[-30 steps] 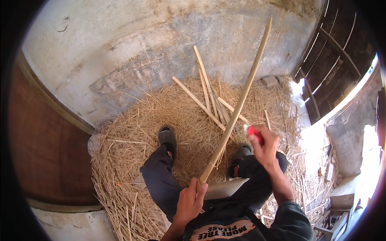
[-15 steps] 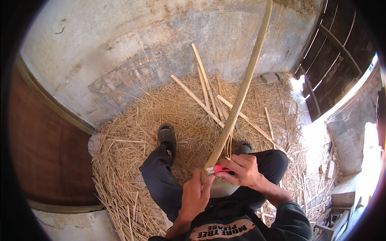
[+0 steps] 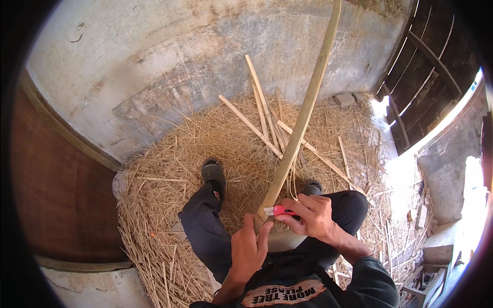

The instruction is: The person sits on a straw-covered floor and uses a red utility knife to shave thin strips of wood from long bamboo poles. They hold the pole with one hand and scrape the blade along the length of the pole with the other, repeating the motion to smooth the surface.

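A long bamboo strip (image 3: 305, 115) slants from my lap up past the top edge. My left hand (image 3: 247, 251) grips its lower end, the thumb bent toward the blade. In my right hand (image 3: 314, 218) is a red utility knife (image 3: 283, 210), its pale blade lying against the strip just above my left thumb. Thin shavings (image 3: 291, 179) hang along the strip's right side, near my right fingers. Part of the strip's lower end is hidden behind my left hand.
Several split bamboo pieces (image 3: 262, 110) lie on the shavings-covered floor (image 3: 159, 205) ahead, some leaning against the stained wall (image 3: 179, 56). My shoes (image 3: 213, 174) rest among the shavings. A brown panel (image 3: 61, 179) stands at left, dark slatted boards (image 3: 426, 66) at right.
The bamboo strip has swung slightly left at its upper part. The knife has shifted a little up along it, and the shavings beside it have moved. My left hand stays nearly in place.
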`<state>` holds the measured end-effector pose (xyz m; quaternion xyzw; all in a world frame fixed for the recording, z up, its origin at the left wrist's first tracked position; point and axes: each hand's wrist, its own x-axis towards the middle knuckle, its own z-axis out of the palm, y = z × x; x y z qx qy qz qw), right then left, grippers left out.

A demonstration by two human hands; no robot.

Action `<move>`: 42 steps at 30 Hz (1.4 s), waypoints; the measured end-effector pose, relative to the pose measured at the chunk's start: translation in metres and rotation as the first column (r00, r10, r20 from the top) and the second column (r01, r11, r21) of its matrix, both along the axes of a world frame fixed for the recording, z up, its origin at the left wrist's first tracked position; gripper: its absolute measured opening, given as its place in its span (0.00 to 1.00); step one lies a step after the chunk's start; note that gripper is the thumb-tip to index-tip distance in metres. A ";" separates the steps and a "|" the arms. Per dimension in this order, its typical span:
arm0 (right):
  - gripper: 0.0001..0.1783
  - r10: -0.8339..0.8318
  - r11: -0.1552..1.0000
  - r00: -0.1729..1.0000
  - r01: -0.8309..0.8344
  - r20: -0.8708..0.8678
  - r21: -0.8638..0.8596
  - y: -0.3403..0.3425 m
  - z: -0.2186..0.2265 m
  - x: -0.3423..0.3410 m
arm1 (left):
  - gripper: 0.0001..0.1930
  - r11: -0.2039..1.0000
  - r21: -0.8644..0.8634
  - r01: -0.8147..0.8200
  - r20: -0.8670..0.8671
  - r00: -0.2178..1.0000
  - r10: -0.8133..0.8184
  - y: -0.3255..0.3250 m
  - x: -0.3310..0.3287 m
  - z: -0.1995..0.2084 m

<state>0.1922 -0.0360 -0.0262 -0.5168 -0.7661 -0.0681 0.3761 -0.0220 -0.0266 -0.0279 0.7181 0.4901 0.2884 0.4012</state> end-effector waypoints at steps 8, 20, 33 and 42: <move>0.18 0.004 1.000 1.000 -0.004 0.017 0.022 0.007 -0.003 0.007 | 0.17 1.000 -0.020 0.000 -0.017 1.000 0.000 -0.001 -0.003 -0.002; 0.18 -0.015 0.999 0.999 0.013 0.048 0.034 0.010 0.003 0.003 | 0.17 1.000 -0.021 -0.006 -0.035 0.999 0.005 -0.001 -0.009 -0.006; 0.14 -0.557 0.828 0.776 0.545 -0.296 -0.131 0.044 0.013 0.101 | 0.19 0.979 -0.177 0.096 -0.079 0.991 -0.111 -0.035 -0.037 -0.040; 0.11 -0.278 0.958 0.877 0.226 -0.393 -0.176 0.018 -0.020 0.056 | 0.18 0.990 -0.142 0.009 0.080 0.997 0.002 -0.007 -0.025 -0.010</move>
